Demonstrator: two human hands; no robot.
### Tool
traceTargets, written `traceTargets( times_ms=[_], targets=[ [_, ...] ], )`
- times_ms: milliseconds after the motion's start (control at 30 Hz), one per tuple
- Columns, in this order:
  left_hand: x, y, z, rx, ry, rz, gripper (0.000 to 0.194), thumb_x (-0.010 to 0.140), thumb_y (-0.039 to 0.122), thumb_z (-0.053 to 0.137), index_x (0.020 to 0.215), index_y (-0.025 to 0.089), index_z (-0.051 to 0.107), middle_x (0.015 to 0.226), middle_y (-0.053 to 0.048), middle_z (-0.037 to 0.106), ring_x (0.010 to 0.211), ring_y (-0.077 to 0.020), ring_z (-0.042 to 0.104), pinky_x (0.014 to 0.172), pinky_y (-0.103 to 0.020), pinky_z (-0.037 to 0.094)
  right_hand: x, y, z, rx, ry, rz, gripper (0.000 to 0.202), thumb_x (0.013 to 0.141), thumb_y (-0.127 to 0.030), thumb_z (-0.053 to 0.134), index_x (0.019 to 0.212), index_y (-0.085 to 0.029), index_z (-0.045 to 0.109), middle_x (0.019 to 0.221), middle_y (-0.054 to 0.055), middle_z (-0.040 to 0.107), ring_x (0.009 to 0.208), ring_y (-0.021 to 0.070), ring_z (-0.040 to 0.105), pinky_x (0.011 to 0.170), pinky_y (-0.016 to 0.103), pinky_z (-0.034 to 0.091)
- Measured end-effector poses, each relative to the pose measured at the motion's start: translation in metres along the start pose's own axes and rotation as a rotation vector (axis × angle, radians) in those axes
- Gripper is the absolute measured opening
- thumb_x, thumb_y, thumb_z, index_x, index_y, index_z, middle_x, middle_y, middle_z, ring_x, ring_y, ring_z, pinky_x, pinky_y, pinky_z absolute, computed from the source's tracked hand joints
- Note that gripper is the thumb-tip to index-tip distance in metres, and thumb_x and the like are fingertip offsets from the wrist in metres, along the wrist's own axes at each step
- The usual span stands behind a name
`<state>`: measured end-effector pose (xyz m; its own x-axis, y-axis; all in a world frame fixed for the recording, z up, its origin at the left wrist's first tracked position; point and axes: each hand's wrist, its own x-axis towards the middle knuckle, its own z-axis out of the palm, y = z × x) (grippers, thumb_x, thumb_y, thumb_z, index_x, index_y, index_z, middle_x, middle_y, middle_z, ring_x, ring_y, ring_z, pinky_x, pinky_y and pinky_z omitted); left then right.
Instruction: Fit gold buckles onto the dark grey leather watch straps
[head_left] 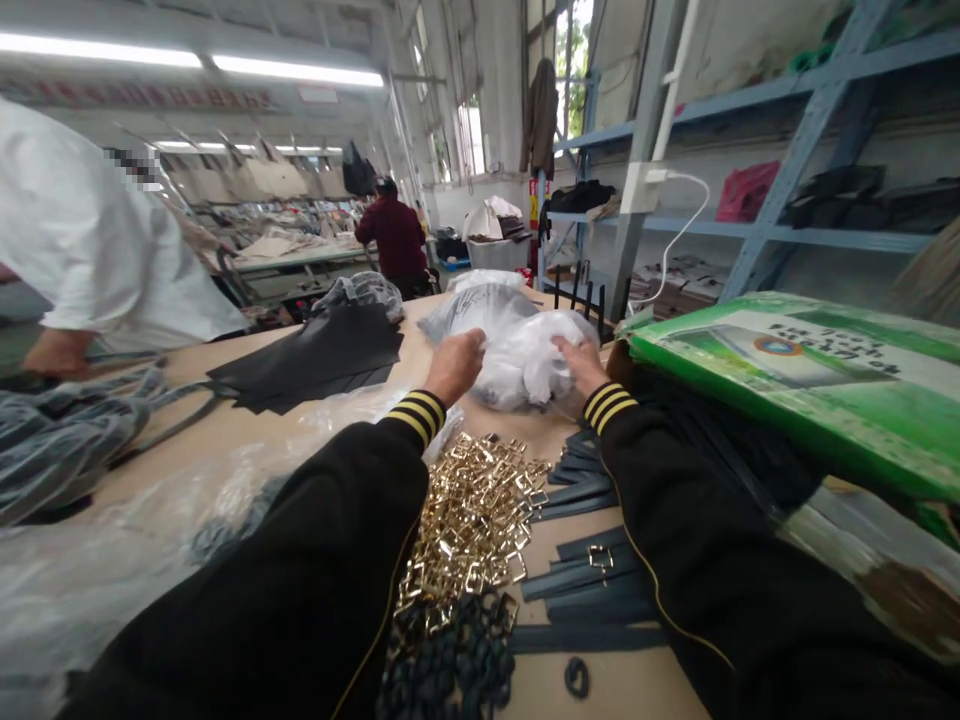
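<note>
The left hand [455,364] — right hand [583,362] too — grips plastic [506,378].

Plastic bag [514,360]: at least one; the folds run together, so the exact number I cannot tell.
Straps [585,638]: several, overlapping, number not sure.
Buckles [472,510]: very many in one heap, not possible to count; one lies apart, on the straps.
Loops [454,655]: one heap of many, and one single loop apart.
Black sheets [315,350]: more than one, stacked; exact number is hidden.
Green box [817,390]: one.
Coat [540,120]: one.
Pink bundle [746,192]: one.
White cable [707,195]: one.
Other people [390,240]: two.
Ceiling lights [97,50]: two long ones near, some more far behind.
</note>
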<state>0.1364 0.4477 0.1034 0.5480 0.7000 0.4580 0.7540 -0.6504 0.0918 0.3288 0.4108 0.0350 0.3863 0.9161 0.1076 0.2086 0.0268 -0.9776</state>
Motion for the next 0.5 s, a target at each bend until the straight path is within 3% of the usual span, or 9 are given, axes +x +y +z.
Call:
traceTargets(
  times_ms=[100, 233, 300, 400, 500],
  targets=[
    [-0.010, 0.005, 0.001, -0.046, -0.028, 0.003, 0.020, 0.081, 0.017, 0.043, 0.092, 0.012, 0.060, 0.076, -0.008, 0.064, 0.074, -0.0180, 0.057, 0.068, -0.027, 0.039, -0.005, 0.018, -0.006, -0.314, 0.159, 0.067, 0.047, 0.074, -0.027, 0.060, 0.114, -0.008, 0.044, 0.132, 0.022, 0.032, 0.123, 0.0320, 0.029, 0.097, 0.044, 0.027],
    [-0.054, 0.010, -0.016, -0.229, -0.015, 0.056, 0.030, 0.082, 0.024, 0.048, 0.109, 0.012, 0.053, 0.071, -0.003, 0.061, 0.063, -0.0118, 0.053, 0.065, -0.024, 0.040, -0.020, 0.032, -0.005, -0.622, 0.165, 0.076, 0.064, 0.070, -0.021, 0.064, 0.124, -0.007, 0.034, 0.140, 0.026, 0.015, 0.128, 0.0363, 0.014, 0.100, 0.052, 0.008],
    [-0.094, 0.009, -0.036, -0.278, 0.001, 0.034, 0.029, 0.081, 0.025, 0.050, 0.106, 0.011, 0.054, 0.070, -0.002, 0.061, 0.061, -0.0108, 0.052, 0.063, -0.024, 0.041, -0.025, 0.032, -0.005, -0.706, 0.140, 0.059, 0.074, 0.066, -0.025, 0.068, 0.127, -0.006, 0.030, 0.140, 0.028, 0.012, 0.128, 0.0372, 0.014, 0.100, 0.051, 0.008],
    [-0.169, 0.006, -0.069, -0.278, -0.029, -0.108, 0.024, 0.082, 0.028, 0.049, 0.098, 0.013, 0.058, 0.071, -0.002, 0.061, 0.063, -0.0114, 0.054, 0.061, -0.024, 0.043, -0.036, 0.024, -0.009, -0.761, 0.115, 0.012, 0.082, 0.066, -0.031, 0.068, 0.130, -0.008, 0.022, 0.142, 0.027, 0.007, 0.130, 0.0373, 0.010, 0.101, 0.050, 0.012],
    [-0.248, 0.012, -0.089, -0.284, -0.058, -0.244, 0.023, 0.084, 0.031, 0.046, 0.093, 0.015, 0.059, 0.081, -0.004, 0.064, 0.070, -0.0135, 0.058, 0.064, -0.026, 0.046, -0.055, 0.004, -0.018, -0.768, 0.015, -0.071, 0.062, 0.073, -0.028, 0.060, 0.125, -0.015, 0.029, 0.140, 0.020, 0.020, 0.130, 0.0326, 0.013, 0.100, 0.051, 0.012]
  ],
)
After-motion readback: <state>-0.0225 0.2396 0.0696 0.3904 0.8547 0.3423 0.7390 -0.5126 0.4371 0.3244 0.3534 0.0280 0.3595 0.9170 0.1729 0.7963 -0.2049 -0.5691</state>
